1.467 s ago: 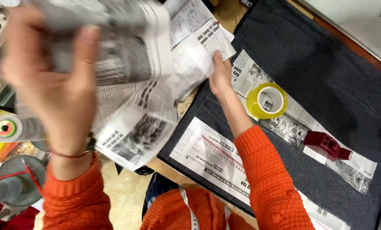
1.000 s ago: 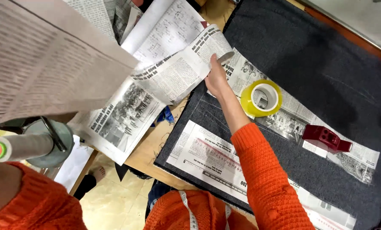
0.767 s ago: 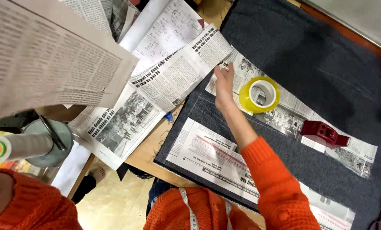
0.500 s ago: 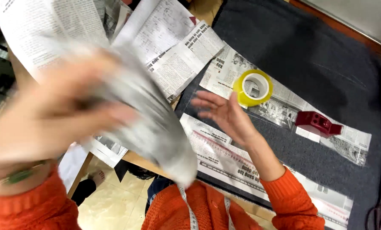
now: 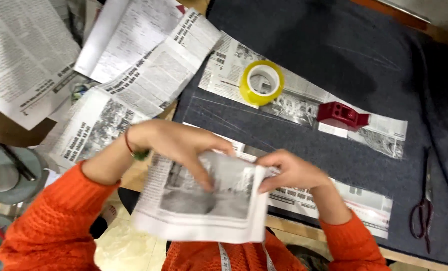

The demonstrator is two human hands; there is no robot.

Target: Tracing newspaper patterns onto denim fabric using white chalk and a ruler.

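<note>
Holding a folded newspaper sheet (image 5: 204,200) just above the near edge of the table (image 5: 329,45), the left hand (image 5: 176,145) pinches its top fold while the right hand (image 5: 289,170) grips the upper right corner. It looks light, limp and easily torn, so folded edges seem the safest hold.

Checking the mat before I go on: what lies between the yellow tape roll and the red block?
In the head view, only a newspaper strip lies between the yellow tape roll and the red block; both rest on it, with nothing else there.
</note>
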